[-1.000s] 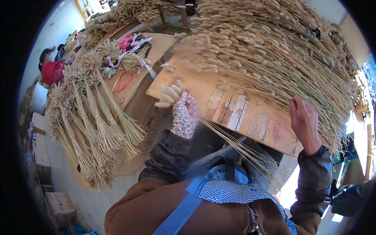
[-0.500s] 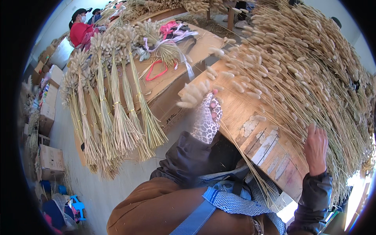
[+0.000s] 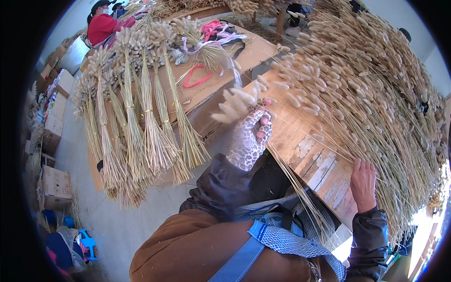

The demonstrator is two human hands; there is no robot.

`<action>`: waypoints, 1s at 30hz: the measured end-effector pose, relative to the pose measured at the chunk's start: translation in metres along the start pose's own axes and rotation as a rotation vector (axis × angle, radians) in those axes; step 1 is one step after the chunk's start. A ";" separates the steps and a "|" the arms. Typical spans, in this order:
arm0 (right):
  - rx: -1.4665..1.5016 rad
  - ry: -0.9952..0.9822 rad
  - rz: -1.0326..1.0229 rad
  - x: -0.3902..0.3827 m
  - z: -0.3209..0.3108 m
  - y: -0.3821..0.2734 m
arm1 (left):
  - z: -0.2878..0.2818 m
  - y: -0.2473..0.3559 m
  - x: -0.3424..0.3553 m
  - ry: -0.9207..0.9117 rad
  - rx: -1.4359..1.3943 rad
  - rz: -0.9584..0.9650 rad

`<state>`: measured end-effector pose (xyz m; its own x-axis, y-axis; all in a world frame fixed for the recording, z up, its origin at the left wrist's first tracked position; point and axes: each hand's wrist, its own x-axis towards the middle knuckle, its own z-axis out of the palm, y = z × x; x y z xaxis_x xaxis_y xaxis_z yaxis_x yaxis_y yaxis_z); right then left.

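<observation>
My left hand (image 3: pixel 250 138), in a leopard-print glove with bare fingertips, is closed round a small bunch of dried bunny tail grass (image 3: pixel 230 107). Its fluffy heads fan out past the thumb, and the stems (image 3: pixel 300 192) trail down over my lap. On the right, my bare right hand (image 3: pixel 364 185) has its fingers together at the edge of a large heap of loose bunny tail grass (image 3: pixel 376 84). A thin grass stem (image 3: pixel 324 143) runs slantwise between the two hands to the right fingertips. What lies under those fingers is partly hidden.
The heap lies on a worn wooden board (image 3: pixel 286 131). To the left, several tied grass bundles (image 3: pixel 150 122) lie on a cardboard-covered surface (image 3: pixel 253 49) with pink and lilac ties (image 3: pixel 216 40). A person in red (image 3: pixel 102 28) works far left. Cardboard boxes (image 3: pixel 57 183) stand along the floor.
My right hand has moved left and slightly down along the heap's edge, and a stem now stretches from it toward the left hand. The left hand has shifted slightly right; the whole view has turned a little.
</observation>
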<state>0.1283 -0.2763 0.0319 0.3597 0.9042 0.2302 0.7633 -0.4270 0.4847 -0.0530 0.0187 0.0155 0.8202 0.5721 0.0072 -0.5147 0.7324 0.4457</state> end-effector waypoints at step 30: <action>0.058 -0.028 0.040 -0.008 0.008 0.017 | -0.001 -0.006 0.002 -0.302 0.077 -0.025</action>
<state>0.1427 -0.2907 0.0318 0.4049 0.8863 0.2248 0.7772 -0.4631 0.4260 -0.0488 0.0154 0.0116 0.8756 0.4099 0.2557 -0.4821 0.7085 0.5153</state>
